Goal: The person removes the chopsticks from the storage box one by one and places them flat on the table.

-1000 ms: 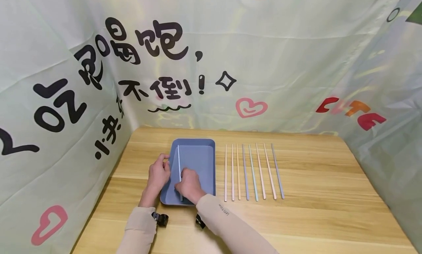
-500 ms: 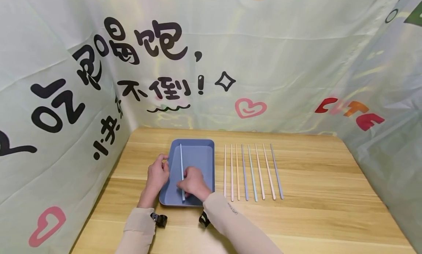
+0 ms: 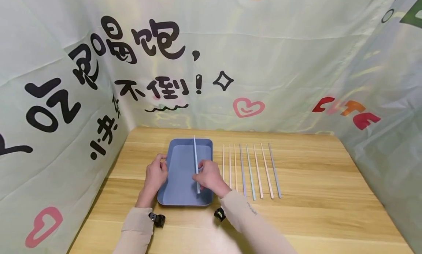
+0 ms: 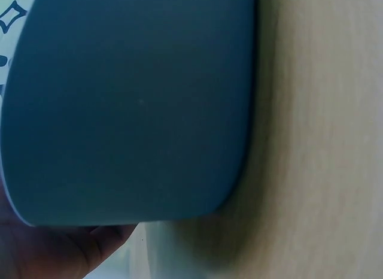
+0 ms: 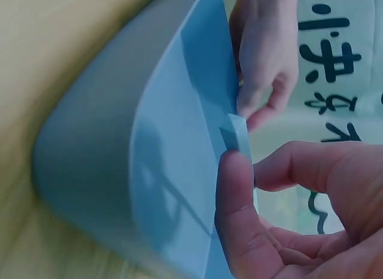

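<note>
My right hand (image 3: pixel 211 175) pinches a pale blue chopstick (image 3: pixel 195 155) between thumb and fingers near its thick end. The chopstick is over the right half of a shallow blue-grey tray (image 3: pixel 178 173), its thin tip overlapping the far rim in the head view. In the right wrist view the square end of the chopstick (image 5: pixel 238 129) shows past the thumb, and a thin shadow falls inside the tray. At the tray's left side, my left hand (image 3: pixel 156 175) touches the outer wall with relaxed fingers. The left wrist view shows that hand (image 4: pixel 54 252) partly hidden behind the tray wall.
To the tray's right lies a row of several pastel chopsticks, thin ends away; the rightmost chopstick (image 3: pixel 275 173) is blue-violet. My right forearm (image 3: pixel 254 217) reaches past their near ends. Printed cloth (image 3: pixel 283 63) hangs along the back and sides of the wooden table (image 3: pixel 323 195).
The right hand has lifted the pale blue chopstick from the tray's left part and carried it rightward. The left hand stays at the tray's left edge.
</note>
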Available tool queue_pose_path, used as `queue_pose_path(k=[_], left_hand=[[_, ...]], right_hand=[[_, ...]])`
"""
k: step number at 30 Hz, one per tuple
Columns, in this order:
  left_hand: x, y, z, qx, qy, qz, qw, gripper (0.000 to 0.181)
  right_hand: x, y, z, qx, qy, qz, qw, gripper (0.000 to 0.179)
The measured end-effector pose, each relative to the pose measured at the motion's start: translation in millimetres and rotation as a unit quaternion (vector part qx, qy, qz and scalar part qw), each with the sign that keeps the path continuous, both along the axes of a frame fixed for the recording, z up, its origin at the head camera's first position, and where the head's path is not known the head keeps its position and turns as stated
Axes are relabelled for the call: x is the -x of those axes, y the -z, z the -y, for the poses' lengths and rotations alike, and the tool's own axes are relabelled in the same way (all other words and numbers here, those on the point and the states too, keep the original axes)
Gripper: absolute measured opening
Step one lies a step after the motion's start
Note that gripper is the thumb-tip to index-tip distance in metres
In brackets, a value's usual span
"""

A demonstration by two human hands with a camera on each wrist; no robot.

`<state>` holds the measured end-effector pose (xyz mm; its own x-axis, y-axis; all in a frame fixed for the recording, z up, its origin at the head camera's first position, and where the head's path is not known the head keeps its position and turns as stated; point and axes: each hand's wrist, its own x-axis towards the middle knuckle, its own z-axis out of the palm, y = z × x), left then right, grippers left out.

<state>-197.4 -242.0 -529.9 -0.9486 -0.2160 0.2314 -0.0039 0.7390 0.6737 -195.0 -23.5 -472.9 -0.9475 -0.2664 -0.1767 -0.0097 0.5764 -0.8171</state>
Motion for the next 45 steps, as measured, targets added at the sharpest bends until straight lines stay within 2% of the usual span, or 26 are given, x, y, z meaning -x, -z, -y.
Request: queue_pose_path(k=[10, 19, 27, 33, 40, 45], left_hand=[[-1.0, 0.0, 1.0, 0.002, 0.001, 0.01, 1.0, 0.026], [-1.1, 0.9, 4.2, 0.002, 0.004, 0.016, 0.9999, 0.026], [-0.3, 0.0, 3.8, 0.002, 0.003, 0.011, 0.9999, 0.025], [-0.7, -0.2, 2.9, -0.003, 0.003, 0.02, 0.9998, 0.026], [-0.1, 3.4, 4.0, 0.003, 0.007, -0.015, 0.9999, 0.024], [0.5, 3.6, 4.2, 0.007, 0.012, -0.018, 0.9997, 0.023]], right_hand=[[6.5, -1.6, -44, 0.001, 0.04, 0.008, 0.9992, 0.03], [9.0, 5.8, -90, -0.033, 0.085, 0.02, 0.9956, 0.034], [12.0, 9.3, -136, -0.062, 0.105, 0.013, 0.9924, 0.039], [10.5, 13.4, -172, -0.071, 0.122, 0.003, 0.99, 0.04], [10.5, 14.3, -211, -0.084, 0.143, 0.008, 0.9862, 0.045], [8.2, 14.3, -235, -0.09, 0.162, 0.008, 0.9827, 0.045]])
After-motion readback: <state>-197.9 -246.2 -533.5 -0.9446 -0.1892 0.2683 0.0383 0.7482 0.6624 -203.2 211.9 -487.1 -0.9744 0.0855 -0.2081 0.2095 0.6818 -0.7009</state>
